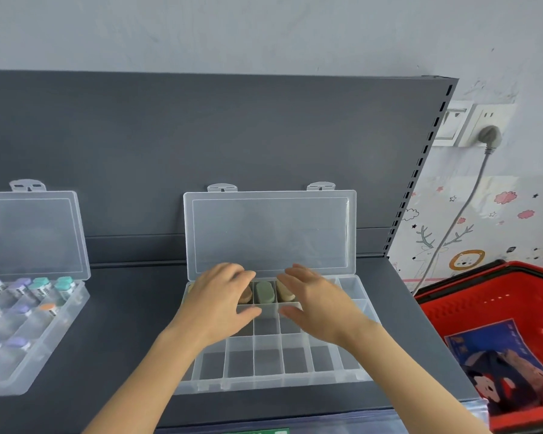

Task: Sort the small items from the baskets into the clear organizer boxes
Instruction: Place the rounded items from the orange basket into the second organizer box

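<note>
Hovering loose-fingered and empty over the items (265, 292) in the back row of the box (264, 386), the left hand (223, 302) or right hand (314, 305) could knock one into the wrong compartment.

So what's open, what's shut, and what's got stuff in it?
Middle organizer box: lid open, few small items in back row
Left organizer box: lid open, holds capped vials
Red basket: holds a printed packet
Plug: in the socket
Left hand: open, above the items
Right hand: open, above the items
</note>
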A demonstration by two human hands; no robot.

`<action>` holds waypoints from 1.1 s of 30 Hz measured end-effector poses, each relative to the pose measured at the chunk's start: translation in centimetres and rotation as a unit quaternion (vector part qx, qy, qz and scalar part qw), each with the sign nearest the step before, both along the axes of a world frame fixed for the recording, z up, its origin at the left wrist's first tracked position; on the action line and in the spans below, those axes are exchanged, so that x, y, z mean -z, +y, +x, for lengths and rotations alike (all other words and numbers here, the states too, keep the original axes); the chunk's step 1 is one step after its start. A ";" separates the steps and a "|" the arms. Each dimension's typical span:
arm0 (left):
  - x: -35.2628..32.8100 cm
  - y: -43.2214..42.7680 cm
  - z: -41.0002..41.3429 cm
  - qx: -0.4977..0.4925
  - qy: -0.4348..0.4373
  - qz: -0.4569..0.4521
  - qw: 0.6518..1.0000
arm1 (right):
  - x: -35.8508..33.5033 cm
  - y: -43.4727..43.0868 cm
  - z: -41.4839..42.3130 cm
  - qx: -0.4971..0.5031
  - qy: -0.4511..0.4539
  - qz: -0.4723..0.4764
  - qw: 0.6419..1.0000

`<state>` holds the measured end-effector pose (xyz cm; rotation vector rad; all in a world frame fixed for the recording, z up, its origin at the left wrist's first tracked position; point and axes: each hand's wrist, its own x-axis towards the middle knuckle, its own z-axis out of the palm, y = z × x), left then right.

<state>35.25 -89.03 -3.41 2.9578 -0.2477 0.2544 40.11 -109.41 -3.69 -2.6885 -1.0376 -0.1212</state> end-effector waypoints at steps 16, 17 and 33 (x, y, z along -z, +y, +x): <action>0.6 5.0 -11.1 -0.220 -0.037 -0.035 0.974 | 0.0 7.3 -2.7 -0.159 0.016 0.026 0.987; 0.5 5.5 -11.9 -0.230 -0.038 -0.030 0.972 | -0.2 8.1 -3.2 -0.169 0.012 0.020 0.985; -0.5 19.7 -28.5 -0.337 -0.038 0.021 0.941 | -2.1 25.5 -16.9 -0.307 -0.025 0.003 0.951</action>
